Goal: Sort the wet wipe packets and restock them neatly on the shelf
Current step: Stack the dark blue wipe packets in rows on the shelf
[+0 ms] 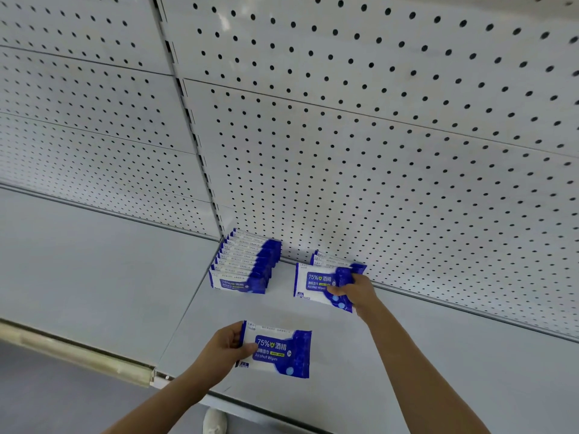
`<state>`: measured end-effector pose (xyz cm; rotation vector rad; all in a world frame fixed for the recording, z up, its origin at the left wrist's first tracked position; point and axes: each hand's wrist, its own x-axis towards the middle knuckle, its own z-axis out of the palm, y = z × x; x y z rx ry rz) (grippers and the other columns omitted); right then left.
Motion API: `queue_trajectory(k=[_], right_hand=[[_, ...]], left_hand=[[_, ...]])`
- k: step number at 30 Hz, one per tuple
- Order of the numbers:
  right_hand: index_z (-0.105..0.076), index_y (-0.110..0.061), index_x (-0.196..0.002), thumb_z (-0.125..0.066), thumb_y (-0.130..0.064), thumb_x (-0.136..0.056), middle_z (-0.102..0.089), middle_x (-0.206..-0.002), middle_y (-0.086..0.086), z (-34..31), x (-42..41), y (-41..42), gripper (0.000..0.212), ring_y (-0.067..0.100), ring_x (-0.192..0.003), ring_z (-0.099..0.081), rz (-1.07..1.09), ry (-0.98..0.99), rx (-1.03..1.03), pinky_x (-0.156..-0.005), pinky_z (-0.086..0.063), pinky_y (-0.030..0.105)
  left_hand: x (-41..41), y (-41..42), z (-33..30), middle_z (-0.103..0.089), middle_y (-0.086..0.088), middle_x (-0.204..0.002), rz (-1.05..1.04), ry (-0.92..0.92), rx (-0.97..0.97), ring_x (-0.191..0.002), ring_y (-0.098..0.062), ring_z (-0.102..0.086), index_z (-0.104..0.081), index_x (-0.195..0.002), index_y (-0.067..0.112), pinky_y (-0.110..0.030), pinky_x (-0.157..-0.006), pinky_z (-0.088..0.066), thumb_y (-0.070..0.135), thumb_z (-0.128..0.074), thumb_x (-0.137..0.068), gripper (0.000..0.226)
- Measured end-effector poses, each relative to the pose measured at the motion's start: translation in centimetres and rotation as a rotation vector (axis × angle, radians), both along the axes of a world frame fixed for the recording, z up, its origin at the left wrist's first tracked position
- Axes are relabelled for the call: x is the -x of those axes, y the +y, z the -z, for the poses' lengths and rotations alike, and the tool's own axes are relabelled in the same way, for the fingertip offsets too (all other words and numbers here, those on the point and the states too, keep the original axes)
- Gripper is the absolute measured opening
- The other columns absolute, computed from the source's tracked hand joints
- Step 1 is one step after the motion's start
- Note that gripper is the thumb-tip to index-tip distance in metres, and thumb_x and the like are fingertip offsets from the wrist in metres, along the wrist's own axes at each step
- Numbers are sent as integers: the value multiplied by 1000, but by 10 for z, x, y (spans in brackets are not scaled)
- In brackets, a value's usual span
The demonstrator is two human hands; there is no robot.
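The blue-and-white soft plastic wet wipe packet (316, 285) at the centre right of the frame stands on its long edge on the pale grey metal shelf (109, 277), face toward the camera, pinched at its right end by the right hand (352, 291), whose fingers curl over the blue end. It sits just in front of a short second row of like packets (329, 260) that leans against the white perforated back panel (376, 136). To the left, a longer finished row of upright packets (247, 264) runs from the back corner toward the shelf front. Lower in the frame, the left hand (227, 346) grips a second matching packet (280, 352) by its left end, thumb on the printed face, held above the shelf near its front edge. The step in hand appears to be restocking the second row: the right-hand packet is being set against those behind it. The next move probably calls for pressing it flush and square with its row, releasing it, then bringing the left-hand packet up in front, same face forward. A light-coloured shoe (214, 422) shows at the bottom edge.
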<state>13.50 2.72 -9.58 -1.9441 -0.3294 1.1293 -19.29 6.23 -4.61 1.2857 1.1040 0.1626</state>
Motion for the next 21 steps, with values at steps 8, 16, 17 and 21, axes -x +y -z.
queue_trajectory(k=[8, 16, 17, 21], right_hand=[[-56, -14, -111, -83, -4, -71, -64, -108, 3, 6, 4, -28, 50, 18, -98, -64, -12, -229, -228, -67, -57, 24], [-55, -19, -115, -83, -17, -72, -62, -118, -1, 25, 16, -29, 52, 18, -104, -61, -140, -601, -132, -79, -54, 28], [-53, -21, -117, -85, -26, -70, -61, -121, -3, 28, 18, -29, 57, 16, -105, -60, -152, -628, -107, -82, -56, 34], [-54, -21, -117, -80, -24, -77, -66, -116, -3, 28, 21, -29, 48, 19, -99, -64, -120, -655, -95, -75, -56, 33]], left_hand=[[-6, -5, 2, -74, -5, -106, 9, -14, 20, -96, -19, -72, -60, -113, 12, -32, -80, -60, 9, -64, -90, 23], [-15, -9, 5, -74, -4, -105, 10, 2, 17, -95, -17, -72, -60, -113, 10, -30, -76, -60, 8, -63, -91, 23], [-17, -9, 4, -74, -3, -104, 7, 6, 17, -94, -16, -72, -60, -112, 11, -28, -74, -60, 8, -63, -91, 22], [-19, -10, 3, -75, 1, -99, -1, 15, 19, -93, -14, -72, -60, -111, 12, -26, -72, -59, 8, -63, -90, 22]])
